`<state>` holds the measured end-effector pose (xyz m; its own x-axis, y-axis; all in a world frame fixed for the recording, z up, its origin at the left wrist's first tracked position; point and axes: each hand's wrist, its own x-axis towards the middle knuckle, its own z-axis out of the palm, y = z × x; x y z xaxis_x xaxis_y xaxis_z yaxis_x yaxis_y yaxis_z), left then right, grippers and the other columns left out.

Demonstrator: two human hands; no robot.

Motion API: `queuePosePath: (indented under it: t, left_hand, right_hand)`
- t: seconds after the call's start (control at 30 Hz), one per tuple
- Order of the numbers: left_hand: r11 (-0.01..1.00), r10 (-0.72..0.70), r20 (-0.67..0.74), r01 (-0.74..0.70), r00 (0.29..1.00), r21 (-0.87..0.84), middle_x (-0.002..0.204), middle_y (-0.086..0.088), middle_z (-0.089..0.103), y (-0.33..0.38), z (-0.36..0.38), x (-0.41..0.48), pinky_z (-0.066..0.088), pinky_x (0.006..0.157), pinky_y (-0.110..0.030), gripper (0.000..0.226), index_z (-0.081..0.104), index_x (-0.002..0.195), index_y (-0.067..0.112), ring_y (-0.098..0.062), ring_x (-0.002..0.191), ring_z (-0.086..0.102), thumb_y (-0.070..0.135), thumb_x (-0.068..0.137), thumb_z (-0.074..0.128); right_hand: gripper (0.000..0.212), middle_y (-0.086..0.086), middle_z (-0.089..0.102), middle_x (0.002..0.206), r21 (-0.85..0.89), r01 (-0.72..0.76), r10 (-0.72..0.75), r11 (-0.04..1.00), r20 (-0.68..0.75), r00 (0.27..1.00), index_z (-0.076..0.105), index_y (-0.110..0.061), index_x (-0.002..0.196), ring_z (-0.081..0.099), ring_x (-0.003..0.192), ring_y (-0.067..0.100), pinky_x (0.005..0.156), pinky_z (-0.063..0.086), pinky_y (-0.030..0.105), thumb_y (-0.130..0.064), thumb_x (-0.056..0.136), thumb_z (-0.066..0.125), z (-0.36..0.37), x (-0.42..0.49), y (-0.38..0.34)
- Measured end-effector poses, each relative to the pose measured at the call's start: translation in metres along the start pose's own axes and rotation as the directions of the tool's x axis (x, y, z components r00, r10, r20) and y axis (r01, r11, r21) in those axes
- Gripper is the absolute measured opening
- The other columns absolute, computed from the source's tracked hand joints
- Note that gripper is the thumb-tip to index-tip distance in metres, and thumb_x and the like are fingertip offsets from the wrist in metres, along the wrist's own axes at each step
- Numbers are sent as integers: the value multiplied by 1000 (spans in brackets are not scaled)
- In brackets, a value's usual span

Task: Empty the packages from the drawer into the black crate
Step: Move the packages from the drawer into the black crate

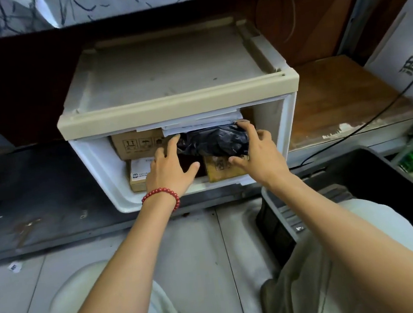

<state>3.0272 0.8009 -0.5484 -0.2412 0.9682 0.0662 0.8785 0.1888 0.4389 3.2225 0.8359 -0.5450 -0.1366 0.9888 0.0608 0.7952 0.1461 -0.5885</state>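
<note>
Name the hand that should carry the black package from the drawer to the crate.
Probably right. The right hand curls over the black package, and the black crate sits on that same side; the left hand only touches the package's other end.

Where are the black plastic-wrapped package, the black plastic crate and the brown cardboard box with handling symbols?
black plastic-wrapped package [214, 141]: head view, wrap's middle.
black plastic crate [374, 173]: head view, inner wall.
brown cardboard box with handling symbols [134, 146]: head view, front face.
</note>
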Motion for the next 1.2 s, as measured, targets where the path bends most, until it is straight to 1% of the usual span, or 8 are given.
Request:
queuePosePath:
  t: [0.17, 0.3, 0.37, 0.6, 0.73, 0.97, 1.13, 1.2]
  left_hand:
    - [991, 133, 33, -133, 991, -1, 143, -7, 38, -1, 0, 5, 47, 80, -36, 72, 16, 149, 37, -28, 123, 48, 41, 91, 59]
    - [985, 171, 72, -170, 983, -19, 142, -9, 38, 0, 0, 5, 49, 84, -38, 75, 12, 150, 37, -28, 121, 49, 37, 91, 59]
    - [984, 178, 67, -177, 982, -17, 141, -10, 38, 1, 1, 5, 51, 83, -39, 74, 13, 150, 37, -28, 119, 51, 37, 91, 59]
    - [986, 162, 42, -160, 986, -39, 141, -11, 37, 3, 5, 5, 51, 85, -41, 72, 14, 149, 38, -29, 118, 51, 33, 92, 59]
    - [987, 147, 41, -144, 988, -71, 140, -13, 38, 7, 5, 4, 49, 88, -40, 73, 16, 149, 36, -30, 116, 52, 27, 92, 61]
    - [977, 138, 31, -131, 990, -171, 137, -14, 42, 16, 2, 2, 44, 92, -36, 79, 20, 148, 33, -30, 119, 50, 26, 86, 69]
    - [957, 141, 29, -129, 990, -259, 137, -12, 43, 15, 1, 1, 43, 95, -38, 76, 26, 144, 35, -30, 123, 47, 38, 83, 70]
    - [945, 124, 38, -106, 992, -308, 136, -11, 44, 16, 1, 0, 43, 95, -40, 72, 30, 141, 36, -29, 122, 47, 48, 81, 69]
  right_hand:
    - [66, 16, 31, 145, 15, 19, -19, 1000, 50, 999, 29, -32, 145, 49, 124, 37, 95, 48, 46, -32, 90, 66, 11, 5, -4]
    - [44, 15, 41, 135, -77, 39, -45, 996, -76, 996, 40, -23, 136, 58, 106, 37, 71, 46, 36, -25, 96, 57, 14, 9, -4]
    - [32, 15, 45, 130, -102, 54, -66, 993, -116, 991, 45, -19, 130, 59, 100, 37, 67, 41, 34, -21, 98, 52, 12, 10, -2]
    - [16, 12, 59, 120, -45, 108, -114, 993, -144, 983, 51, -12, 113, 57, 97, 33, 65, 37, 33, -18, 99, 50, 5, 2, 0]
    - [11, 11, 65, 112, 27, 156, -150, 987, -159, 976, 52, -13, 108, 60, 90, 33, 65, 46, 38, -17, 98, 54, 0, -3, 2]
    - [12, 11, 65, 93, 208, 184, -149, 961, -175, 973, 46, -20, 95, 51, 63, 19, 59, 48, 38, -11, 98, 53, -7, -11, 2]
    - [13, 0, 58, 90, 303, 175, -133, 937, -154, 979, 49, -18, 91, 54, 73, 12, 71, 54, 38, -12, 95, 60, -15, -19, 1]
    - [13, 1, 56, 103, 309, 151, -117, 939, -123, 985, 53, -16, 88, 55, 86, 14, 82, 53, 35, -15, 92, 65, -16, -19, 3]
